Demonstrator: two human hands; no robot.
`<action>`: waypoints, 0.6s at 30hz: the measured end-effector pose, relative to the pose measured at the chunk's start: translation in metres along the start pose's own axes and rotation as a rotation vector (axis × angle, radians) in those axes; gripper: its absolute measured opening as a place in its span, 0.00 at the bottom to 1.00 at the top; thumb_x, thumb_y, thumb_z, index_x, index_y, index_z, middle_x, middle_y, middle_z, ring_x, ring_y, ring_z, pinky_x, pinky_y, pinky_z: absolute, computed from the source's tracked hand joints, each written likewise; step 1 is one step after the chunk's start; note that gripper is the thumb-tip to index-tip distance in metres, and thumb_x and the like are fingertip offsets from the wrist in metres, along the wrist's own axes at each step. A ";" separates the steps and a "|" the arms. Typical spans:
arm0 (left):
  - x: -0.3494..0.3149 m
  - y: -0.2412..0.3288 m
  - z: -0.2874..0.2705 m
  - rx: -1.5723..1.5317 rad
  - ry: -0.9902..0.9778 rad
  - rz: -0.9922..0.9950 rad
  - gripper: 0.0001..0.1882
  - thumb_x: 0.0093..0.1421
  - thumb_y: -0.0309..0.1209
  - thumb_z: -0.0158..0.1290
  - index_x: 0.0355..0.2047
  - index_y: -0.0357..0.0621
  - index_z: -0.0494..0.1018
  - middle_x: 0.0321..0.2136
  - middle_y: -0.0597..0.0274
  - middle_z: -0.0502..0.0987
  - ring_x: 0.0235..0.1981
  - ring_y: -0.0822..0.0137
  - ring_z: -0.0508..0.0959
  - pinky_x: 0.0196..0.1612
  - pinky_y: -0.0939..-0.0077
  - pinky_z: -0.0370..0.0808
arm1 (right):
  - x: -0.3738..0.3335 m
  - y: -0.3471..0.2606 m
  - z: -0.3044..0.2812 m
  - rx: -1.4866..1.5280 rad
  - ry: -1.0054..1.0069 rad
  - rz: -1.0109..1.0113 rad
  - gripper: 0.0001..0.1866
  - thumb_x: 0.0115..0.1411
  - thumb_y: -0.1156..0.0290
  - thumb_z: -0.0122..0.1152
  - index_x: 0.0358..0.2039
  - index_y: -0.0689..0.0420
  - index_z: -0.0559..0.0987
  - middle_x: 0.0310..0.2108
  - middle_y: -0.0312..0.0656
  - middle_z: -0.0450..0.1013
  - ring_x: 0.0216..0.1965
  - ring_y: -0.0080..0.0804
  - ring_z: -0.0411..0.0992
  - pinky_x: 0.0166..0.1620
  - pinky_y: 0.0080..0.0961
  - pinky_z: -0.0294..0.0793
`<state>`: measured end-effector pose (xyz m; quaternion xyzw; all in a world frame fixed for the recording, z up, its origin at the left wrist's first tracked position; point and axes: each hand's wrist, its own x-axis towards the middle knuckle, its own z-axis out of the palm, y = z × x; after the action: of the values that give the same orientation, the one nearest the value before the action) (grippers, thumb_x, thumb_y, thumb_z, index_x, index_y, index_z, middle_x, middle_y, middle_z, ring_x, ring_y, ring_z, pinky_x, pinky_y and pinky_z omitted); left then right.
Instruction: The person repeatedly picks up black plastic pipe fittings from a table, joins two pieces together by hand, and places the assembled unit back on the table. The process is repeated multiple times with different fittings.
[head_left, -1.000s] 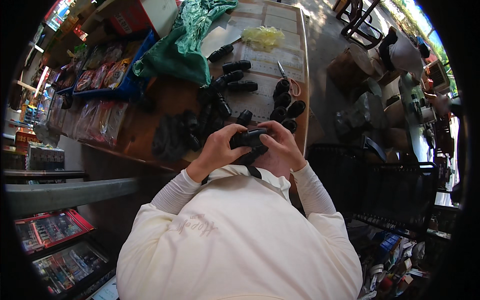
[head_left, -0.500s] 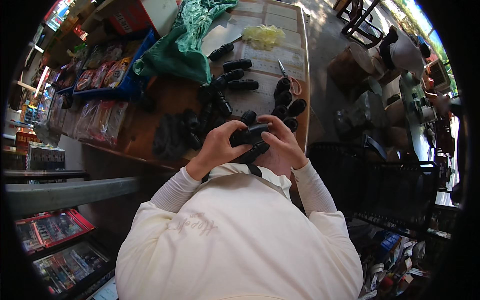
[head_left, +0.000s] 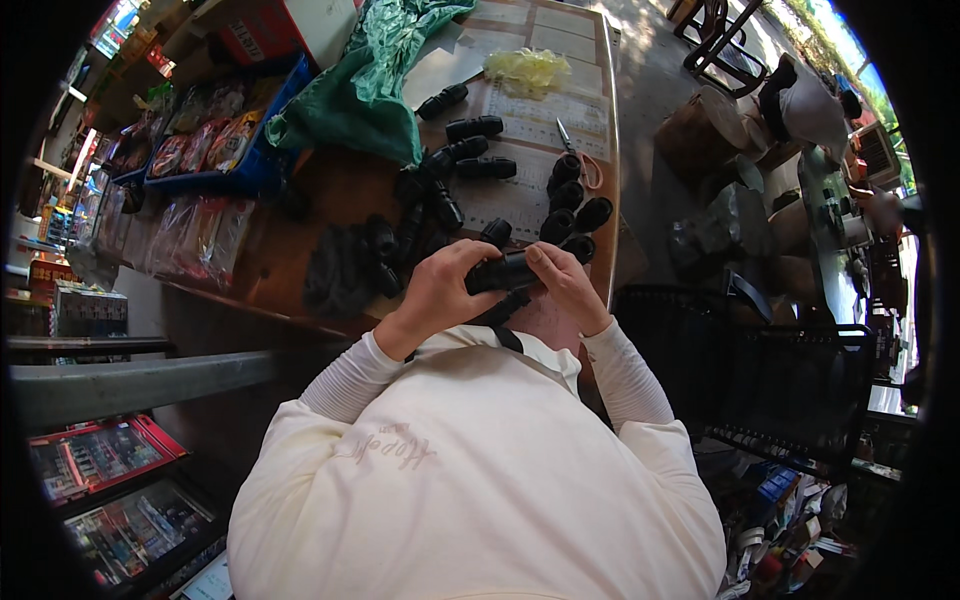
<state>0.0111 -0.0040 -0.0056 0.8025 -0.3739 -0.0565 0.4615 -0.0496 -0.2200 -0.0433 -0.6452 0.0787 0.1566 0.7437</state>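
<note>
Close to my body, above the table's near edge, I hold a black pipe coupling (head_left: 505,272) sideways. My left hand (head_left: 436,290) is wrapped round one end, while my right hand (head_left: 568,283) grips the other with the thumb on top. Its underside is hidden by my fingers. Beyond my hands lies a loose heap of similar black couplings (head_left: 442,205). Another cluster of couplings (head_left: 560,222) sits along the right side, next to scissors (head_left: 591,172) with reddish handles. A dark cloth-like bundle (head_left: 340,272) rests left of my left hand.
A green plastic bag (head_left: 365,110) lies at the back of the table, beside pale yellow rings (head_left: 527,72). At the left stands a blue crate (head_left: 290,120) with packaged goods. Right of the table is a black chair (head_left: 790,385); a metal rail (head_left: 150,388) runs at left.
My right hand's fingers have closed from a loose, spread pose onto the coupling's right end. My left hand keeps its grip in nearly the same place.
</note>
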 end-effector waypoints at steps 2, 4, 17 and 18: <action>0.000 0.001 0.001 -0.013 0.000 0.009 0.21 0.46 0.29 0.65 0.42 0.37 0.74 0.37 0.56 0.79 0.37 0.61 0.80 0.42 0.75 0.76 | -0.001 0.001 0.005 0.018 0.008 -0.173 0.20 0.62 0.55 0.61 0.45 0.58 0.75 0.33 0.32 0.71 0.36 0.16 0.68 0.41 0.14 0.70; 0.000 -0.001 -0.006 -0.191 -0.146 -0.181 0.20 0.50 0.32 0.63 0.42 0.35 0.74 0.36 0.56 0.79 0.36 0.63 0.80 0.41 0.76 0.76 | -0.005 -0.003 0.008 0.007 -0.013 -0.296 0.20 0.61 0.57 0.62 0.47 0.58 0.75 0.35 0.33 0.71 0.37 0.17 0.69 0.42 0.14 0.70; -0.010 -0.020 0.005 -0.822 -0.390 -0.481 0.20 0.60 0.40 0.55 0.44 0.35 0.73 0.32 0.53 0.79 0.32 0.65 0.80 0.36 0.77 0.77 | -0.017 -0.008 0.005 0.188 -0.202 -0.409 0.28 0.62 0.58 0.60 0.59 0.57 0.67 0.49 0.43 0.70 0.54 0.32 0.68 0.57 0.29 0.68; -0.012 -0.021 0.010 -0.679 -0.304 -0.373 0.20 0.58 0.38 0.57 0.45 0.35 0.74 0.32 0.53 0.79 0.32 0.65 0.80 0.38 0.78 0.76 | -0.017 -0.008 0.008 0.285 -0.172 -0.392 0.29 0.63 0.55 0.58 0.60 0.56 0.66 0.48 0.43 0.70 0.53 0.31 0.69 0.56 0.28 0.70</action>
<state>0.0099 0.0028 -0.0303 0.6411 -0.2460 -0.3774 0.6213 -0.0635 -0.2155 -0.0291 -0.5213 -0.0900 0.0510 0.8471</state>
